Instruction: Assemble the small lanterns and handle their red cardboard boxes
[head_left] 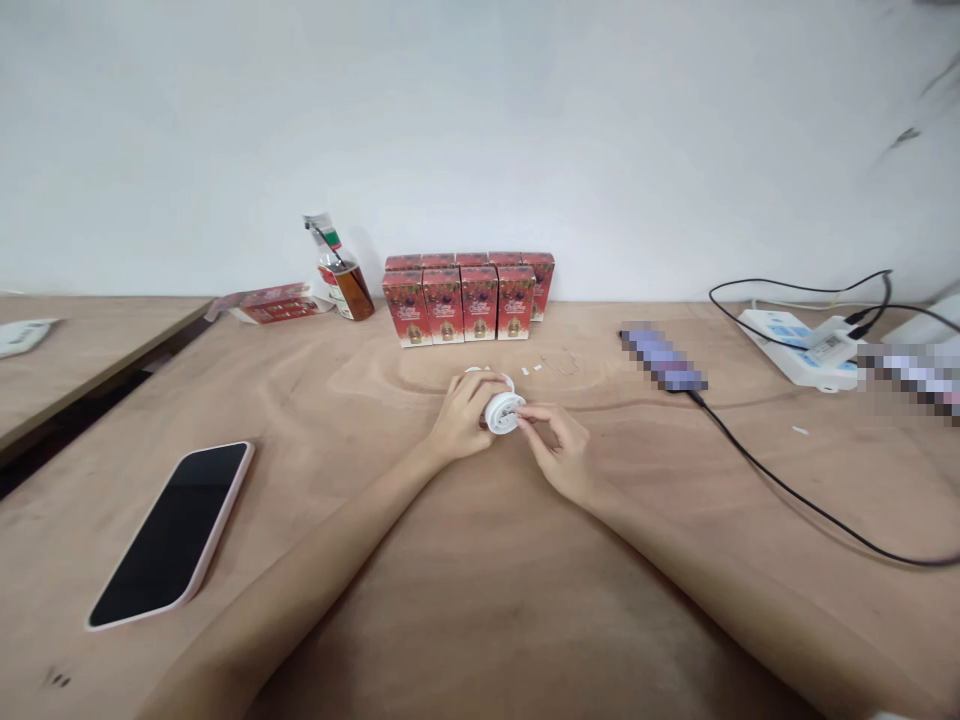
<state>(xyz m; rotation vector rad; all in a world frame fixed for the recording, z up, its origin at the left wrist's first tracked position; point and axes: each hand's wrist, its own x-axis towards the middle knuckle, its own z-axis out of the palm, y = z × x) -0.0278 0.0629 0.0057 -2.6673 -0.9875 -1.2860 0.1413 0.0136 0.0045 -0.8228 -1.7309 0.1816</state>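
My left hand is wrapped round a white round plastic piece, whose recessed face is turned towards me. Thumb and fingertips of my right hand are pinched together at the right side of that face. Whatever sits between those fingertips is too small to make out. Just beyond the hands lie small white scraps and thin bent wire-like bits. Part of another white rounded edge shows behind my left fingers.
Red Christmas boxes stand in rows by the wall. Left of them are a bottle and a flattened red box. A black-screened phone lies front left. At right are a charging phone, black cable and power strip.
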